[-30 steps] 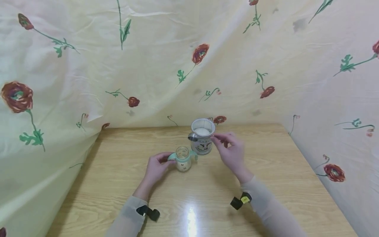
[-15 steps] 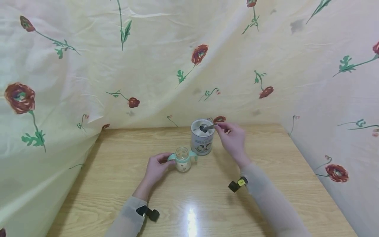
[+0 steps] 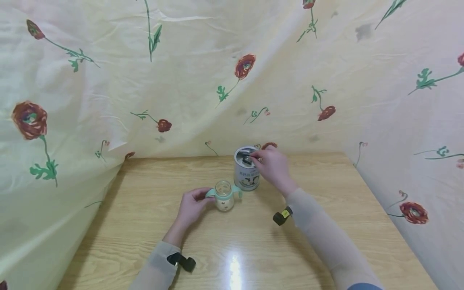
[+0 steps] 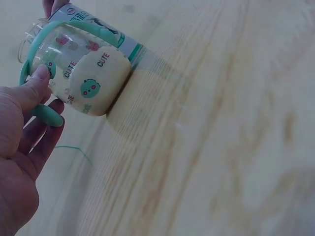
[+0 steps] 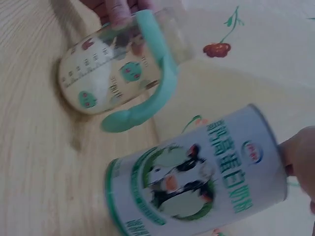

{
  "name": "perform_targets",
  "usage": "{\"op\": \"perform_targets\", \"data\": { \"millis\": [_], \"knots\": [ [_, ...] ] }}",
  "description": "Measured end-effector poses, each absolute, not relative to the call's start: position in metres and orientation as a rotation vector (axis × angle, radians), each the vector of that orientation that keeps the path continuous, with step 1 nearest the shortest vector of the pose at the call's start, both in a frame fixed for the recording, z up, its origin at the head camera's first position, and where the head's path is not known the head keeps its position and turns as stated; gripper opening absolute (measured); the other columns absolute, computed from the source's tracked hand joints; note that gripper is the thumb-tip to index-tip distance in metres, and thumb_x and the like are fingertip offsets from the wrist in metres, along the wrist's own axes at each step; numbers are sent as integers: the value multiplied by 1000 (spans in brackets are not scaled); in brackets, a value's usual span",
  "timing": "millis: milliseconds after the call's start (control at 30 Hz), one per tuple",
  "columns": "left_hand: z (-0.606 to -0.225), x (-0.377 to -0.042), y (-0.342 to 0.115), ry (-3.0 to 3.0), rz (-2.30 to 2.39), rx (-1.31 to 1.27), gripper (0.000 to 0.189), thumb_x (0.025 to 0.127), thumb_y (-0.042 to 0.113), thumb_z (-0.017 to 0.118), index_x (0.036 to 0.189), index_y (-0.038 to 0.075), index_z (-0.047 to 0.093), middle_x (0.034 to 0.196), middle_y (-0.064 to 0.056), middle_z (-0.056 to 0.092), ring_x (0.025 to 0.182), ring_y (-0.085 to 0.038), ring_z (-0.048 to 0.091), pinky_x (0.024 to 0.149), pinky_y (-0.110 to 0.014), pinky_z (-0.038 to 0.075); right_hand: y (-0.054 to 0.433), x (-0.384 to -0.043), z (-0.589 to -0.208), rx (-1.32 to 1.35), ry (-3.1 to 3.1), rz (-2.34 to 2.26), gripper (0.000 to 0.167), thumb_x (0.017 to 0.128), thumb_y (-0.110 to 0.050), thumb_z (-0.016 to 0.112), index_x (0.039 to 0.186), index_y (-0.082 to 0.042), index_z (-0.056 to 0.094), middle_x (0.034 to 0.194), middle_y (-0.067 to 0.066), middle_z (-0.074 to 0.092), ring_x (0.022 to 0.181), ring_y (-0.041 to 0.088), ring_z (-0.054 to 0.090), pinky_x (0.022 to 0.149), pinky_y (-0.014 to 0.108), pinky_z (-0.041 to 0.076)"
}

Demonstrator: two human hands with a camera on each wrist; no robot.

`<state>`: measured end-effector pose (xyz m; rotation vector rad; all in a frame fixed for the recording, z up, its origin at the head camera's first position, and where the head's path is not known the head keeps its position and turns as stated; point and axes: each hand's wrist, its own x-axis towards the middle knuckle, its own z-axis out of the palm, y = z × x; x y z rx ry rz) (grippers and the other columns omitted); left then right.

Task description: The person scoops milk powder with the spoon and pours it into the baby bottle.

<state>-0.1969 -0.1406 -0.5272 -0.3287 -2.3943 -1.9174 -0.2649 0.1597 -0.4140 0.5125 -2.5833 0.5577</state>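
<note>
A clear baby bottle (image 3: pixel 224 202) with mint-green handles stands uncapped on the table, whitish powder in its lower part. My left hand (image 3: pixel 193 206) holds one of its handles between thumb and fingers, seen close in the left wrist view (image 4: pixel 22 132). Behind it to the right is an open milk powder can (image 3: pixel 247 177) with a cow picture, printed in green in the right wrist view (image 5: pixel 216 172). My right hand (image 3: pixel 274 168) is over the can's rim, pinching a metal spoon (image 3: pixel 247 159) whose bowl is inside the can's mouth.
The wooden table (image 3: pixel 145 173) ends at the back against a flower-printed cloth (image 3: pixel 203 92), which also hangs along the left and right sides. Bottle and can stand close together near the back edge.
The spoon went from beside the can's rim to over its mouth, then down inside, as my right hand moved up and leftward. My left hand and the bottle stayed put.
</note>
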Motion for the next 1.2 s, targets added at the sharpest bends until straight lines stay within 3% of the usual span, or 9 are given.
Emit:
{"op": "perform_targets", "data": {
  "millis": [200, 433, 1200],
  "knots": [
    [-527, -198, -140, -2390, -1924, -326, 28, 90, 10, 87, 118, 10, 81, 114, -4, 80, 108, -21, 73, 95, -31, 59, 156, -269, -406, 518, -2770, 622, 10, 98, -23, 81, 102, -14, 84, 90, 0, 79, 75, 16, 68, 61, 34, 55],
    [-528, -198, -140, -2403, -1909, -326, 28, 91, 11, 86, 119, 10, 81, 114, -3, 79, 108, -21, 73, 95, -33, 60, 155, -272, -409, 517, -2811, 824, 11, 99, -19, 80, 103, -10, 84, 94, 2, 80, 82, 17, 73, 75, 39, 62],
    [-529, -199, -143, -2395, -1917, -317, 29, 92, 13, 86, 120, 11, 81, 117, -3, 79, 110, -21, 72, 94, -31, 60, 154, -279, -401, 337, -2822, 1236, 16, 100, -19, 76, 105, -5, 83, 98, 6, 80, 89, 24, 71, 77, 39, 60]
  ]
}}
